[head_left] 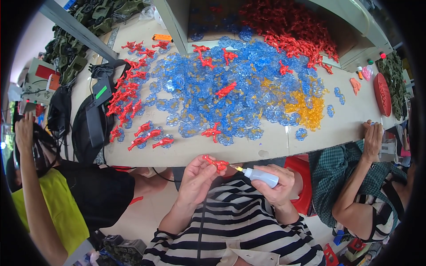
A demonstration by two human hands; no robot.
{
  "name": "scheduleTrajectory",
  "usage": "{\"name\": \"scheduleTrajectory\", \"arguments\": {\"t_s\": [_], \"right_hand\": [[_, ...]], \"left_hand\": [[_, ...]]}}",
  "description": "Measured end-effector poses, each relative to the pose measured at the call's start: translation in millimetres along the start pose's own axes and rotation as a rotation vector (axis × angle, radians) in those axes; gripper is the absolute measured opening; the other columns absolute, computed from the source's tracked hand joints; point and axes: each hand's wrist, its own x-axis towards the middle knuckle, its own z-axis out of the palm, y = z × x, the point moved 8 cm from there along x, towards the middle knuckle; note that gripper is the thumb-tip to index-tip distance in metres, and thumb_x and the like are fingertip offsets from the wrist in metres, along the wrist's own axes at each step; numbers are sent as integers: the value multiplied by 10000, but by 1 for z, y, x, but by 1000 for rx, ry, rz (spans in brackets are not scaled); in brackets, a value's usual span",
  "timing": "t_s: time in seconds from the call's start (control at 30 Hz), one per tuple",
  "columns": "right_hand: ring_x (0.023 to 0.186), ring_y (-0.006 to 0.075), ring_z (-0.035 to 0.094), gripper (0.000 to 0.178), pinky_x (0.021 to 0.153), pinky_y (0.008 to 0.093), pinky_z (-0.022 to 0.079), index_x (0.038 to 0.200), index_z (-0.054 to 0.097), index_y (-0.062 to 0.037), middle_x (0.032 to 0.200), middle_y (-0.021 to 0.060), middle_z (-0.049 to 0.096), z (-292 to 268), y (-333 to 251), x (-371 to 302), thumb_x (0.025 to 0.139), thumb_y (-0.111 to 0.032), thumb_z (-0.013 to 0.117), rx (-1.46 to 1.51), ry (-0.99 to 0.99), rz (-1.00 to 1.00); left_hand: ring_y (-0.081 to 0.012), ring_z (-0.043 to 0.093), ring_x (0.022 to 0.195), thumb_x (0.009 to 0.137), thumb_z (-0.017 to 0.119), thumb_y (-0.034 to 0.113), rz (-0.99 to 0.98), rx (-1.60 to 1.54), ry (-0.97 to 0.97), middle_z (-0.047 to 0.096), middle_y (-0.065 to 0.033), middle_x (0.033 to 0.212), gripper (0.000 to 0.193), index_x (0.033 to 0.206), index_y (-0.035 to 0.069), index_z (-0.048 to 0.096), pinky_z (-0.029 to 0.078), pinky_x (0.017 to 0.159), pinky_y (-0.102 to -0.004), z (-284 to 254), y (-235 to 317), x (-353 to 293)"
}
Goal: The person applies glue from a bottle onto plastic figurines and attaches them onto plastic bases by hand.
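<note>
My left hand [195,181] pinches a small red plastic toy figure [217,164] just off the table's front edge. In my right hand [283,189] is a translucent squeeze bottle [262,176] with a yellow collar and a thin nozzle. The nozzle's tip points left at the figure's right end; whether it touches cannot be made out. On the table beyond my hands lies a wide spread of clear blue plastic pieces [208,106], with a patch of clear amber pieces [310,108] at its right. A few red figures, such as one near the front [212,132], lie on the blue pieces.
Red figures on blue bases [128,91] line the left side, near a black adapter [94,122]. A heap of red figures [293,22] fills the shelf bay at the back right. A red bowl [382,94] stands far right. Co-workers sit on both sides.
</note>
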Motion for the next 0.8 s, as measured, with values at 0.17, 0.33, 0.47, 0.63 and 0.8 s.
{"name": "scheduleTrajectory", "arguments": {"t_s": [0.17, 0.33, 0.47, 0.63, 0.8], "right_hand": [[508, 149, 570, 282, 465, 223, 405, 904, 667, 41, 626, 94, 610, 0, -1, 0, 663, -85, 740, 1, -18, 25], [513, 153, 586, 277, 467, 225, 421, 892, 668, 45, 630, 104, 622, 1, -4, 1, 660, -88, 739, 13, -8, -10], [515, 151, 586, 277, 467, 223, 419, 891, 669, 42, 632, 101, 623, 3, -1, 0, 662, -95, 745, 23, -10, 4], [517, 141, 581, 259, 470, 224, 415, 885, 671, 37, 638, 90, 625, 4, 0, 1, 670, -85, 748, 21, -40, 33], [636, 155, 615, 325, 572, 233, 453, 969, 656, 28, 775, 116, 661, -8, 12, -3, 660, -14, 751, 93, 34, 127]], "left_hand": [[-227, 606, 909, 899, 522, 18, 23, 0, -10, 580, -82, 985, 144, 1042, 27, 531, 490, 828, -337, 0, 0, 0], [-211, 606, 929, 876, 553, -10, 109, 77, 66, 578, -82, 999, 169, 1043, 17, 542, 487, 849, -353, -7, 3, -2], [-204, 604, 937, 867, 564, -18, 126, 111, 58, 577, -83, 1001, 171, 1035, 11, 547, 486, 857, -361, -4, 5, -2], [-203, 600, 944, 853, 573, -42, 146, 122, 57, 583, -102, 1016, 176, 1021, 5, 552, 481, 871, -350, -6, 5, -4], [-180, 592, 974, 841, 579, -65, 181, 156, 33, 603, -118, 1048, 199, 1029, -2, 562, 465, 893, -318, -3, 9, -3]]}}
